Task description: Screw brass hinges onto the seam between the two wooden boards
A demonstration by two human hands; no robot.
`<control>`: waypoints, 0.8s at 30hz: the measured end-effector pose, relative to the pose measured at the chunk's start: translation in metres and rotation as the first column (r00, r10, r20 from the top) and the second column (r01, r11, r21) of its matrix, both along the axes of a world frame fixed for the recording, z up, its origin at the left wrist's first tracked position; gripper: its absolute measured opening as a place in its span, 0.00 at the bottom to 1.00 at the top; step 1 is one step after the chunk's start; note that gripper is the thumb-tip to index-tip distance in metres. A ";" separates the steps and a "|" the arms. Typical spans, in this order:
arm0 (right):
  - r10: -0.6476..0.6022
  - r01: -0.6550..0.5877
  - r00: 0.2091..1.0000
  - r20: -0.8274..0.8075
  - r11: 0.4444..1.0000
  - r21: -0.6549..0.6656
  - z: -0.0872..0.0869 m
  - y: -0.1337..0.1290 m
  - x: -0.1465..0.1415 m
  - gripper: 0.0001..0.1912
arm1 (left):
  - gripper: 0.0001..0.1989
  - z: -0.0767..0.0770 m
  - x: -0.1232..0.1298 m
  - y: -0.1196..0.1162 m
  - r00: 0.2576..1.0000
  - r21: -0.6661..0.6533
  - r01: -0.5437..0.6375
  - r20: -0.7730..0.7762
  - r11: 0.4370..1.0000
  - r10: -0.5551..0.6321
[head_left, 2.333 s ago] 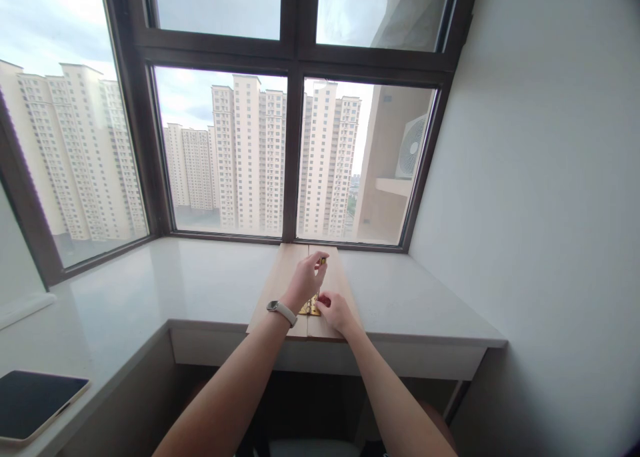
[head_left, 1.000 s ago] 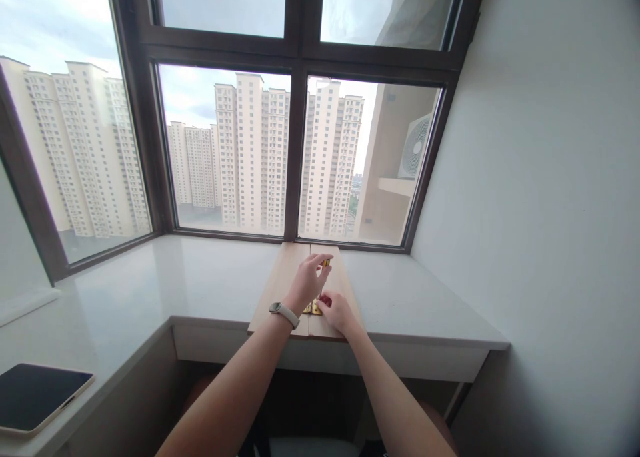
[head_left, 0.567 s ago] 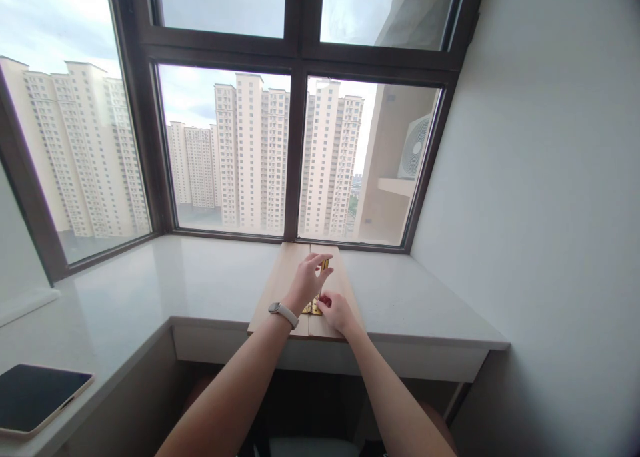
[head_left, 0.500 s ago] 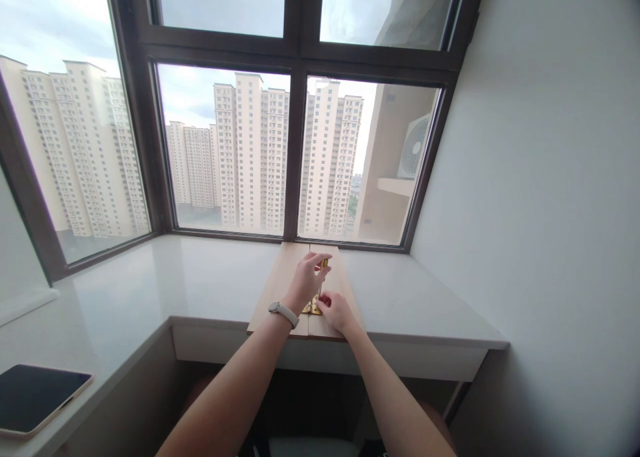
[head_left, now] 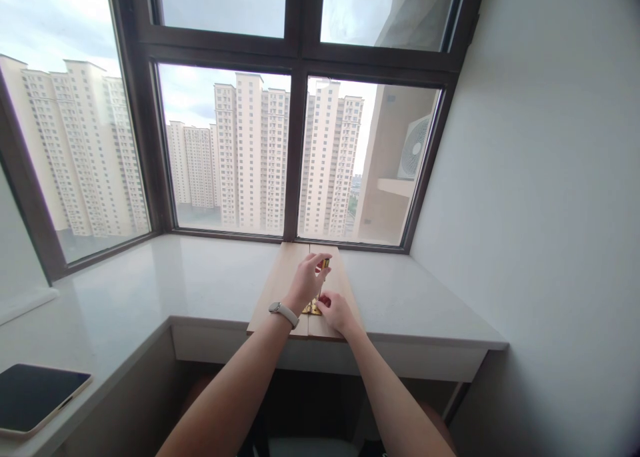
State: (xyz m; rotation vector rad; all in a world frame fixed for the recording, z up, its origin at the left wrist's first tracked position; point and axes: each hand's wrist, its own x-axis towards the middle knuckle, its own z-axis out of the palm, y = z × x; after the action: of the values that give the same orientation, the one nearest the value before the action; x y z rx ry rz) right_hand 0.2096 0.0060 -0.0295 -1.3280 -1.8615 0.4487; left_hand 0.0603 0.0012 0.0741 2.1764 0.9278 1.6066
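Observation:
My left hand [head_left: 306, 282], a watch on its wrist, is closed around the yellow-and-black handle of a screwdriver [head_left: 326, 263]. The screwdriver stands roughly upright, its thin shaft pointing down at a gold-coloured hinge [head_left: 315, 308]. Beneath the hinge, two pale wooden boards [head_left: 280, 290] lie side by side, and the hinge spans the seam near their front end. My right hand [head_left: 337, 310] rests on the right board, thumb and fingers pinched together beside the screwdriver's lower end. Whatever those fingertips grip is too small to make out, and part of the hinge is hidden by my hands.
The boards lie across a white windowsill counter [head_left: 400, 297], from the window frame [head_left: 350, 243] to the counter's front edge. A dark-screened tablet [head_left: 40, 397] lies at the lower left. A white wall [head_left: 555, 177] rises on the right.
The screwdriver handle has turned slightly in my left fingers. Both hands, the hinge and the boards keep their places.

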 end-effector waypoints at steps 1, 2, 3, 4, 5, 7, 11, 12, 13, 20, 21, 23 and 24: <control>0.000 0.000 1.000 0.001 1.000 0.000 0.000 0.000 0.000 0.07 | 0.17 0.000 0.000 0.001 1.000 0.002 0.004 -0.005 1.000 -0.004; 0.001 -0.001 1.000 0.002 1.000 0.000 0.000 0.000 0.000 0.07 | 0.18 0.000 0.000 0.001 1.000 0.008 0.010 -0.012 1.000 -0.010; 0.002 -0.002 1.000 0.002 1.000 0.000 0.000 -0.001 0.001 0.07 | 0.18 0.000 0.000 0.001 1.000 0.014 0.015 -0.017 1.000 -0.015; 0.003 -0.003 1.000 0.001 1.000 -0.001 0.001 -0.001 0.001 0.07 | 0.19 0.001 0.000 0.001 1.000 0.021 0.020 -0.020 1.000 -0.020; 0.003 -0.003 1.000 0.000 1.000 -0.004 0.001 -0.002 0.000 0.07 | 0.19 0.001 -0.001 0.001 1.000 0.026 0.023 -0.020 0.999 -0.022; 0.000 0.000 1.000 -0.004 1.000 -0.010 0.002 -0.003 0.000 0.07 | 0.18 0.002 -0.001 -0.001 1.000 0.035 0.024 -0.018 0.999 -0.023; -0.001 0.001 1.000 -0.004 1.000 -0.012 0.003 -0.004 -0.001 0.07 | 0.14 0.003 -0.001 -0.001 1.000 0.039 0.016 0.020 0.999 -0.017; 0.002 -0.002 1.000 -0.004 1.000 -0.012 0.004 -0.004 -0.001 0.07 | 0.14 0.003 0.000 0.000 0.999 0.032 0.022 0.027 0.999 -0.023; 0.004 -0.004 1.000 -0.004 1.000 -0.013 0.004 -0.004 -0.001 0.07 | 0.14 0.003 0.000 0.001 0.999 0.024 0.031 0.027 0.999 -0.031; -0.010 0.010 1.000 -0.001 1.000 -0.006 0.005 -0.006 -0.001 0.07 | 0.16 0.005 0.000 0.000 0.998 0.031 0.059 -0.010 0.998 -0.059; -0.011 0.011 1.000 -0.003 1.000 -0.007 0.005 -0.006 -0.001 0.07 | 0.15 0.005 0.000 -0.001 0.999 0.039 0.051 -0.005 0.998 -0.051; -0.013 0.013 1.000 -0.005 1.000 -0.010 0.005 -0.006 -0.002 0.07 | 0.12 0.006 0.000 -0.002 0.999 0.055 0.031 0.017 0.998 -0.032; -0.012 0.012 1.000 -0.005 1.000 -0.011 0.005 -0.006 -0.002 0.07 | 0.12 0.006 0.001 -0.002 0.999 0.058 0.023 0.029 0.998 -0.025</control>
State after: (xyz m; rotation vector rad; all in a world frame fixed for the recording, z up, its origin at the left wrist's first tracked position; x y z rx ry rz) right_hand 0.2080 0.0002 -0.0243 -1.3429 -1.8483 0.4561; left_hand 0.0609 -0.0010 0.0801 2.1866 0.8539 1.6700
